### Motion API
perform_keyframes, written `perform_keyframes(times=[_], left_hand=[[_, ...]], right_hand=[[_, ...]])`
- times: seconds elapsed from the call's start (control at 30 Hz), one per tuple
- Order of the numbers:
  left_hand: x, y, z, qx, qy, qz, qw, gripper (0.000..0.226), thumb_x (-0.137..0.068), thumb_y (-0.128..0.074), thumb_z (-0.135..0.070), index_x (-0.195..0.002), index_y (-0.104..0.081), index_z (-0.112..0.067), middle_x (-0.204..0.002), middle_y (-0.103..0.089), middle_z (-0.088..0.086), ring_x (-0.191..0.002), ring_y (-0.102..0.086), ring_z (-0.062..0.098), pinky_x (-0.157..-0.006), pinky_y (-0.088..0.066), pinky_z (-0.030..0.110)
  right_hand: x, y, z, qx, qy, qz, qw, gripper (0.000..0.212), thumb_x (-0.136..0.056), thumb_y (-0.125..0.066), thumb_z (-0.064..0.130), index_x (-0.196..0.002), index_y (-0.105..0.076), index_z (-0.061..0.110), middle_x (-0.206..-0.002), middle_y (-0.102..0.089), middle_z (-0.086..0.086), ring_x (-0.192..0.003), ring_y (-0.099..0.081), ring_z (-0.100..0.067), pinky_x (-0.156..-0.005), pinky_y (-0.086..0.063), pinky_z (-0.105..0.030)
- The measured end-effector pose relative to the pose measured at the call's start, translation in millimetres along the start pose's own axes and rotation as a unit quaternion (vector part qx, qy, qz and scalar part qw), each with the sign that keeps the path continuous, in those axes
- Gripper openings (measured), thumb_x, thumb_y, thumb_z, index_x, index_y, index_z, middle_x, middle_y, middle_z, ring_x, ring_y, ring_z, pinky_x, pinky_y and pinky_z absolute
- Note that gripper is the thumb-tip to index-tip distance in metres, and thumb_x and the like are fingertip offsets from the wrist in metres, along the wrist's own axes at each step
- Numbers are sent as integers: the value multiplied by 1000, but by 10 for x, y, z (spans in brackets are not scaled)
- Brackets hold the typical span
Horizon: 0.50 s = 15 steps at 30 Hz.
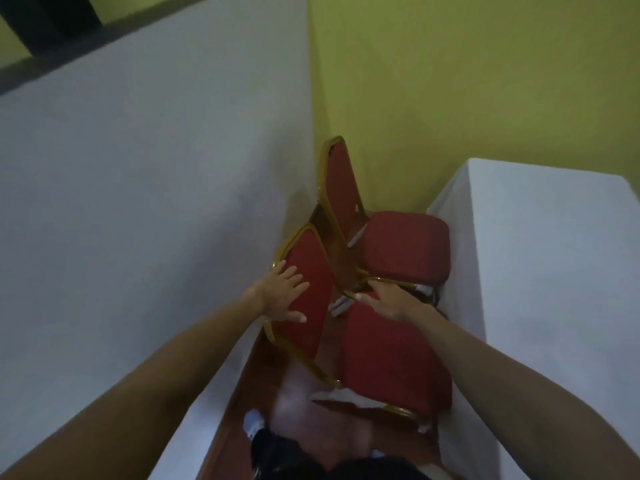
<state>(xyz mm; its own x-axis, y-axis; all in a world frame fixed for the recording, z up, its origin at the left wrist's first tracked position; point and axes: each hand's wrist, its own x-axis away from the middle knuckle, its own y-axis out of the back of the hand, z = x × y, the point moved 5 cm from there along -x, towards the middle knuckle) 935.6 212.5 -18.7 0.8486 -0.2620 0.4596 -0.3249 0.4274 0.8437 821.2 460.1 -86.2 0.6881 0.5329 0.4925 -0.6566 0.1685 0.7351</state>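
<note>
Two red padded chairs with gold metal frames stand in a narrow aisle between two white-draped tables. The near chair [391,355] has its backrest [304,299] toward the left table. My left hand [282,294] lies flat on that backrest with fingers spread. My right hand [384,301] rests on the far edge of the near chair's seat, by the gold frame; its fingertips are hidden. The far chair [405,244] stands just beyond, its backrest upright by the yellow wall.
A long white-draped table [145,174] fills the left side. Another white-draped table [554,258] stands on the right. A yellow wall [485,71] closes the aisle at the back. The floor [263,382] is reddish wood. My foot in a white shoe [254,422] shows below.
</note>
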Motion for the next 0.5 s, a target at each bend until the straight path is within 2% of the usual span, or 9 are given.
perform_keyframes(times=[0.17,0.23,0.3,0.37,0.5], left_hand=[[-147,-218,691,-94,-153,-2,984,104,-82,-11,-86,-154,-26,-13,-156,-33,13,-148,-14,34,-119,1,55],[-178,-278,851,-110,-219,-21,969,100,-84,-10,-85,-153,-29,-14,-156,-33,11,-148,-13,33,-119,4,57],[-224,-347,966,-124,-279,-38,951,94,-87,-11,-83,-152,-30,-18,-155,-34,10,-148,-14,32,-118,2,59],[-313,-343,1052,-133,-324,-58,935,89,-89,-13,-82,-152,-29,-21,-155,-34,11,-148,-15,33,-118,1,58],[-582,-296,1288,-152,-346,-82,922,91,-88,-12,-81,-157,-15,-21,-162,-19,11,-150,-5,33,-120,3,54]], right_hand=[[-117,-84,520,-38,-50,-38,997,87,-78,-33,88,-139,-50,29,-142,-53,-1,-131,-50,-24,-107,-41,-47],[-174,-218,701,-65,-60,-39,995,70,-79,-36,89,-126,-56,42,-134,-59,11,-125,-54,-15,-105,-44,-45],[-299,-479,767,-83,-52,-50,994,62,-79,-36,91,-119,-56,48,-126,-61,20,-118,-58,-8,-101,-47,-44],[-278,-658,872,-80,-62,-57,993,66,-80,-32,91,-126,-51,47,-129,-59,19,-117,-58,-12,-99,-48,-46],[-211,-769,1070,-32,-146,-46,988,107,-70,-9,98,-140,-44,25,-139,-54,-9,-124,-51,-34,-103,-40,-54]])
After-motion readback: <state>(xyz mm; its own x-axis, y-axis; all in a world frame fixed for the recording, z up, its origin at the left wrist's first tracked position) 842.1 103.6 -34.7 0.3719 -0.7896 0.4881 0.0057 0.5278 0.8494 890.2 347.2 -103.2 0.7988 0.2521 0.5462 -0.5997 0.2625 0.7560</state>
